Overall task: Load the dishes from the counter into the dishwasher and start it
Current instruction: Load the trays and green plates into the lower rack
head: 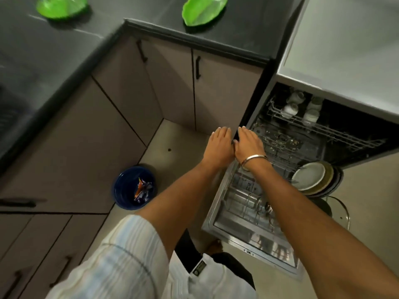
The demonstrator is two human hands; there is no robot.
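Nearest us, a striped sleeve (121,255) on the left arm, and both bare forearms reach forward over the floor (179,143). Below the right arm the dishwasher door (254,240) lies dropped open, its steel inner face shining. Above it sits the lower rack (248,197), pulled out, with a stack of plates (311,178) standing on edge at its right side. To the left, on the floor, a blue bin (133,187) holds some wrappers. Now the hands: left hand (220,145) and right hand (250,144) side by side, fingers straight and flat, holding nothing, at the dishwasher's left front edge; whether they press on it is hard to tell. A metal bangle (254,159) rings the right wrist. Further in, the upper rack (323,126) carries white cups (291,104) upside down. Farthest off, two green dishes (203,9) rest well apart on the dark worktop (151,14), above the cabinet doors (172,83).
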